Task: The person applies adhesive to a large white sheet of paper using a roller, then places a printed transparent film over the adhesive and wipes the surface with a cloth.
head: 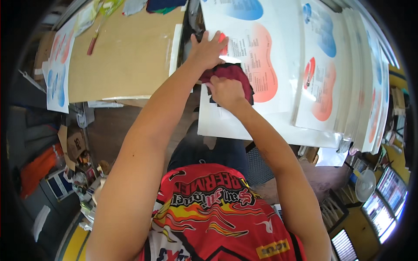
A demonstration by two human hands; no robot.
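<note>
My left hand [208, 50] lies palm down with its fingers spread, over the left edge of a white printed sheet [287, 81]. Its heel is close to the far edge of a maroon cloth piece [236, 71]. My right hand [228, 93] has curled fingers and grips the near left part of that cloth. Dark, ragged cloth edges show around and under the right hand; how many layers lie there cannot be told. Blue and red rounded shapes with small print cover the sheet.
A tan board-topped table [127, 55] stands to the left, bearing a red-handled tool [93, 45] and dark cloth [165, 5]. A narrow gap separates the two tables. More printed sheets [318, 88] lie on the right. Below left is an open cardboard box [75, 143]; a fan [365, 186] stands lower right.
</note>
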